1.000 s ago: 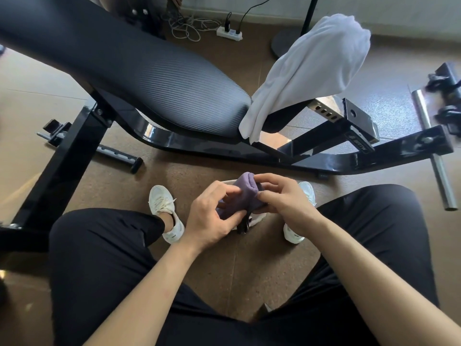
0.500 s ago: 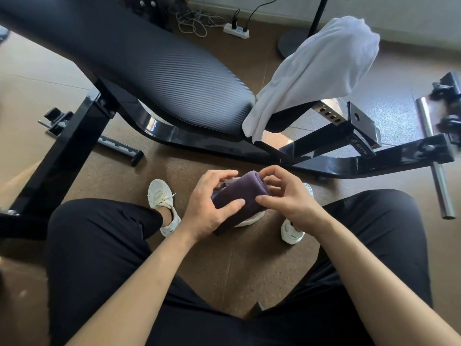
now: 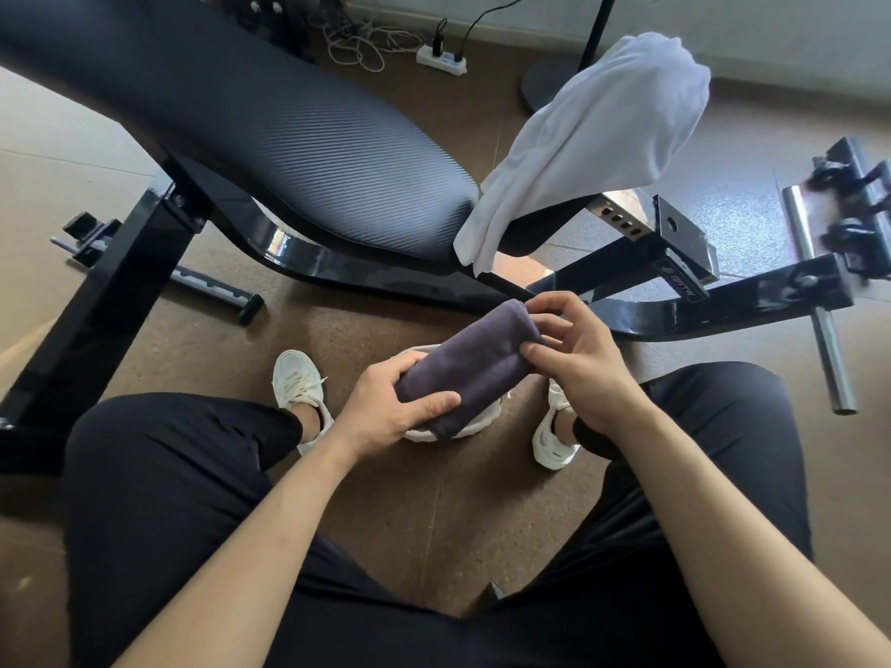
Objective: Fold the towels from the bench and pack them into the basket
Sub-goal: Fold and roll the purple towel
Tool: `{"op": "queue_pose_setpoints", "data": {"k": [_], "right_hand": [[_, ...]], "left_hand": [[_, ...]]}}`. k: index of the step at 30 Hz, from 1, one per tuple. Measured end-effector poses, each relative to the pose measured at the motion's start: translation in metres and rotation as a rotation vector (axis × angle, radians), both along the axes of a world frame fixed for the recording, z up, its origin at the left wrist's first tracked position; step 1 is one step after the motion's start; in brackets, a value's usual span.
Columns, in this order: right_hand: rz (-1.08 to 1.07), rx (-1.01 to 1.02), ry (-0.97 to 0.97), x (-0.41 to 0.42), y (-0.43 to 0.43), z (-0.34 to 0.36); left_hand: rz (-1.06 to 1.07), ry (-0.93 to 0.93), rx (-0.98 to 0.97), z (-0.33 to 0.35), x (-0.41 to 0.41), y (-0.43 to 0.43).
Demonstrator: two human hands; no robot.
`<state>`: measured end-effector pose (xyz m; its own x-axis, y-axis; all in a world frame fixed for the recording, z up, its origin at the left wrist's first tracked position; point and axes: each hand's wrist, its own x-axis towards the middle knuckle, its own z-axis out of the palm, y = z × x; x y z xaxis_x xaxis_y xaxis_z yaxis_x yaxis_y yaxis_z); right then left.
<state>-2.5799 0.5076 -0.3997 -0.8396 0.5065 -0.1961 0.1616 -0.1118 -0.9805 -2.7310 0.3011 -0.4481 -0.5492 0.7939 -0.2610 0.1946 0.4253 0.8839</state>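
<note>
A dark purple towel, rolled into a short bundle, is held between my knees above the floor. My left hand grips its near left end, thumb on top. My right hand pinches its far right end with curled fingers. Under the roll a white basket stands on the floor between my feet; only parts of its rim show. A white towel hangs over the right end of the black padded bench.
The bench's black steel frame runs across the floor just beyond my hands. A chrome bar lies at the right. A power strip with cables and a round stand base sit near the far wall.
The purple towel has turned from a small bunched wad into a longer roll lying slantwise. Both hands have moved apart to its ends and shifted a little right.
</note>
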Motion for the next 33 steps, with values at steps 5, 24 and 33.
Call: {"op": "queue_pose_setpoints", "data": {"k": [5, 24, 33], "right_hand": [[0.097, 0.072, -0.112, -0.001, 0.009, -0.007], [0.007, -0.177, -0.275, -0.023, -0.028, -0.036], [-0.127, -0.534, -0.259, -0.035, -0.060, -0.046]], "left_hand": [[0.261, -0.108, 0.125, -0.004, -0.003, -0.001], [0.655, -0.450, 0.323, -0.013, -0.001, 0.020], [0.414, 0.006, 0.360, -0.011, 0.014, 0.026]]}}
